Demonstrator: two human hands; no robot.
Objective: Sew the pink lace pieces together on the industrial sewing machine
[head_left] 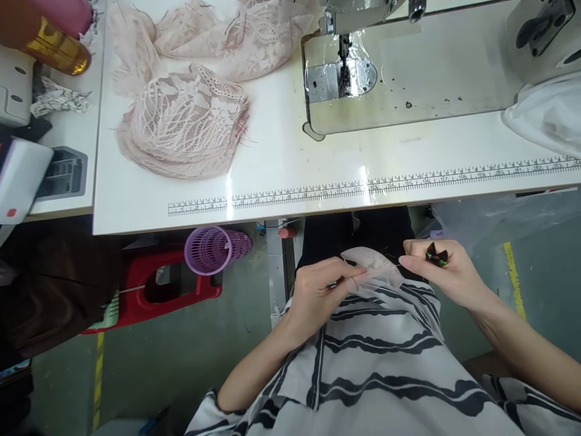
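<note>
Over my lap, my left hand (324,287) pinches the edge of a small piece of pale pink lace fabric (374,265) between thumb and fingers. The fabric lies against my striped shirt. To its right, my right hand (447,272) is closed around small dark thread snips (436,255) with a hint of green; the rest of them is hidden in the palm. On the table, a stack of pale pink lace pieces (186,121) with loose threads lies left of the sewing machine (342,79). More crumpled lace (236,39) spreads behind the stack.
A printed ruler (327,189) runs along the front edge of the white table (272,145). Below it stand a purple basket (209,249) and a red plastic stool (163,309). White cloth (551,115) rests at the right. A thread cone (54,45) stands at far left.
</note>
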